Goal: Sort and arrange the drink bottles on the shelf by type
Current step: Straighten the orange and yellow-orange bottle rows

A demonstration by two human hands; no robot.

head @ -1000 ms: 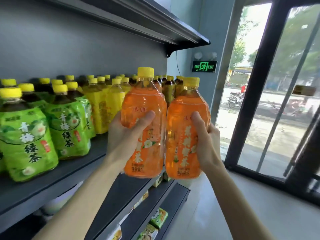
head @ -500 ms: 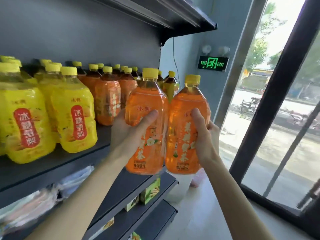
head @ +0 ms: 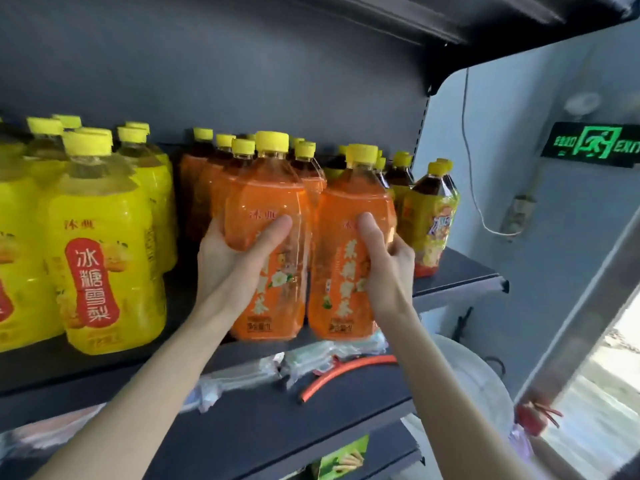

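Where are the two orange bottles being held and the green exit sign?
Left orange bottle (head: 266,200): head view, upper part of its label.
Right orange bottle (head: 351,200): head view, upper part of its label.
Exit sign (head: 596,144): head view, the green running figure.

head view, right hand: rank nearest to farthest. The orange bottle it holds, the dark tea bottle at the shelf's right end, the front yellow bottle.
1. Right orange bottle: in the right hand's grip.
2. Dark tea bottle: just right of the hand, at the shelf end.
3. Front yellow bottle: far left, past the left orange bottle.
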